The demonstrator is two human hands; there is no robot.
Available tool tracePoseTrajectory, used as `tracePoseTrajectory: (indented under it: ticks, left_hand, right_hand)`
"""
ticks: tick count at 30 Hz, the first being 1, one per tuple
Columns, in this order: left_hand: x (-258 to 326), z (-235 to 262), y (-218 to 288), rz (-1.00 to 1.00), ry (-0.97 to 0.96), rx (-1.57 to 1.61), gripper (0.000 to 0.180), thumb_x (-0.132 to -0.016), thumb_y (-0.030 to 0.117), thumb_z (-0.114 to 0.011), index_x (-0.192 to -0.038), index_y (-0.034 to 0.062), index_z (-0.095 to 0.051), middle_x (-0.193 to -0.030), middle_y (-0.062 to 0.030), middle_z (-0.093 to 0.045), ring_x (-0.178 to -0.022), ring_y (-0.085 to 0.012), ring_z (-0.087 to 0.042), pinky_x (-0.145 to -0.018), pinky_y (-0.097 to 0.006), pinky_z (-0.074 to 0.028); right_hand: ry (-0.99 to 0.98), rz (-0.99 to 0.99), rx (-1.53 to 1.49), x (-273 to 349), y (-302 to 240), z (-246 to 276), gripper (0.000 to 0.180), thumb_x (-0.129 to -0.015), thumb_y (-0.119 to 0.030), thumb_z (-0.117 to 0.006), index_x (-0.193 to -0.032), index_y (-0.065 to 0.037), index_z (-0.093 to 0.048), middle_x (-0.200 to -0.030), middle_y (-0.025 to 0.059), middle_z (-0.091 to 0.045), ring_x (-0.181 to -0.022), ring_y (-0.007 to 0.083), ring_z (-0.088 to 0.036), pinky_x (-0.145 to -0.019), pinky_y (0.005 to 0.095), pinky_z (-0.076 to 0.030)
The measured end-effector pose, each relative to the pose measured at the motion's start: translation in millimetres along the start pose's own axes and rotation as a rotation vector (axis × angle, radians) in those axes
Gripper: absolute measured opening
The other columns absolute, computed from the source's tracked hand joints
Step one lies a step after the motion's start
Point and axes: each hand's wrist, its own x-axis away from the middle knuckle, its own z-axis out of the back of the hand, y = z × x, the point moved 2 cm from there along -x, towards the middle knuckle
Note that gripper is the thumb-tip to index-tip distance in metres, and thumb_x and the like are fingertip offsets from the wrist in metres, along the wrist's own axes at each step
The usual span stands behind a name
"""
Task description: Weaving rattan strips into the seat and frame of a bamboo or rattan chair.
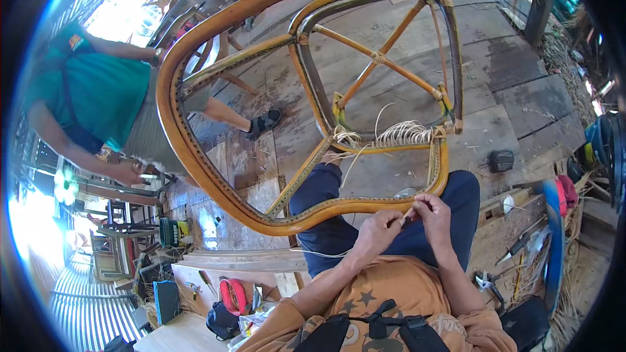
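One large rattan frame [352, 205], two crossed poles [407, 73], one co-worker [104, 104]

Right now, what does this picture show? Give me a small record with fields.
Left hand: fingers pinching a thin pale strip
Right hand: pinching the same strip, close beside the left
Chair frame: curved, orange-brown, just beyond both hands
Pale loops: on the frame, some ends curling free
Co-worker: at picture left, green shirt

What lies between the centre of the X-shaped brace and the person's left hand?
In the head view, loops of pale strip at the crossbars, then the curved rail, lie between the X-shaped brace and left hand.
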Motion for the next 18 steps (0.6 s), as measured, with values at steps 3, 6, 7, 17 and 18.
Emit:
tracePoseTrajectory:
  ticks: [3, 6, 7, 17, 18]
  left_hand:
    - [-10.0, -0.9, -4.0, -0.002, -0.031, 0.022, 0.018, -0.081, 0.016, -0.059, -0.090, 0.0009, -0.063, -0.081, -0.0142, -0.062, -0.075, -0.0223, -0.061, -0.068, -0.031, -0.047]
    - [-8.8, 4.5, -5.3, 0.036, 0.004, 0.119, 0.018, -0.081, 0.014, -0.059, -0.091, -0.0013, -0.062, -0.082, -0.0114, -0.063, -0.074, -0.0172, -0.060, -0.066, -0.028, -0.046]
    - [-10.8, 3.7, -8.9, 0.003, 0.037, 0.160, 0.019, -0.081, 0.013, -0.060, -0.091, -0.0019, -0.062, -0.081, -0.0100, -0.063, -0.074, -0.0149, -0.059, -0.065, -0.027, -0.045]
    - [-26.0, 4.1, -10.9, 0.038, -0.023, 0.207, 0.017, -0.083, 0.011, -0.058, -0.093, -0.0012, -0.062, -0.075, 0.0009, -0.056, -0.067, -0.0050, -0.047, -0.060, -0.020, -0.039]
    - [-27.6, 3.0, -11.5, 0.034, -0.043, 0.212, 0.017, -0.083, 0.011, -0.058, -0.093, -0.0012, -0.062, -0.075, 0.0009, -0.056, -0.067, -0.0050, -0.047, -0.060, -0.020, -0.039]
  right_hand:
    - [-0.032, 0.045, 0.206, -8.9, 5.3, 8.8, 0.008, -0.082, -0.004, -0.057, -0.082, 0.002, -0.063, -0.066, 0.0034, -0.060, -0.058, 0.0073, -0.056, -0.054, 0.0210, -0.045]
    - [-0.039, -0.021, 0.226, -11.5, -0.8, 6.7, 0.008, -0.082, -0.005, -0.059, -0.082, 0.001, -0.063, -0.066, 0.0028, -0.061, -0.058, 0.0073, -0.057, -0.052, 0.0209, -0.045]
    - [-0.046, -0.088, 0.099, -13.0, -4.3, 3.5, 0.008, -0.082, -0.006, -0.060, -0.083, 0.001, -0.063, -0.066, 0.0029, -0.061, -0.057, 0.0077, -0.057, -0.052, 0.0208, -0.045]
    - [-0.048, -0.146, -0.146, -15.2, 0.4, 0.7, 0.009, -0.083, -0.008, -0.060, -0.088, 0.000, -0.061, -0.067, 0.0045, -0.061, -0.056, 0.0082, -0.059, -0.050, 0.0190, -0.046]
    - [-0.034, -0.128, -0.123, -15.7, -0.6, -0.2, 0.009, -0.083, -0.007, -0.061, -0.088, 0.000, -0.061, -0.067, 0.0045, -0.062, -0.056, 0.0082, -0.059, -0.050, 0.0189, -0.046]
